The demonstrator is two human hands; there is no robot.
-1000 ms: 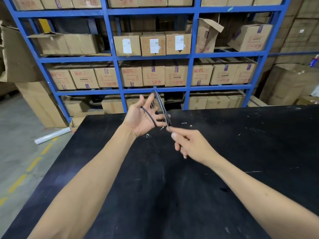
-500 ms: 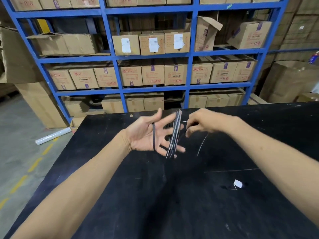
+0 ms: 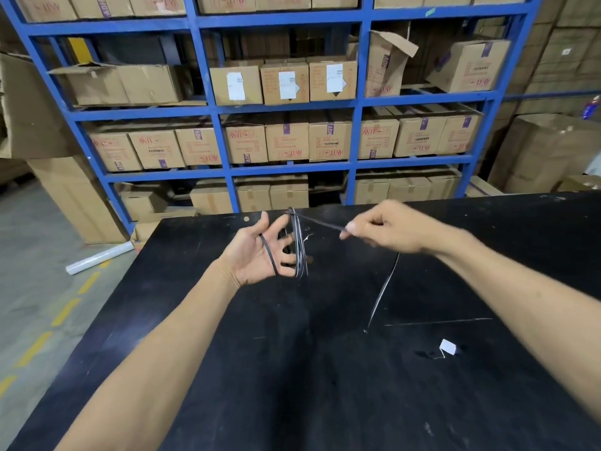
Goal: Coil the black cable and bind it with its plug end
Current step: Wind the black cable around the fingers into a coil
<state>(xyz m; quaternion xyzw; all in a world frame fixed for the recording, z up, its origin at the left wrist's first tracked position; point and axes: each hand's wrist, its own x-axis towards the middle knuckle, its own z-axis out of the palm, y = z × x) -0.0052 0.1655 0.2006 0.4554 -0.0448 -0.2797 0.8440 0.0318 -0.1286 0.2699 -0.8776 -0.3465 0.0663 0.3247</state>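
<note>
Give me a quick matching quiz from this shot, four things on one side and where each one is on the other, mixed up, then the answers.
Things:
1. black cable coil
2. small white paper tag
3. white plastic roll
4. right hand

Places:
A. on the grey floor
B. pinching the cable's free strand
C. looped around the left hand
D. lying on the black table

Pairs: 1-C, 2-D, 3-A, 4-B

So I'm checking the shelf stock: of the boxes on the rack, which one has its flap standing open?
The tall cardboard box on the second shelf from the top, right of the three white-labelled boxes: its top flap sticks up and out, while those are shut.
</note>
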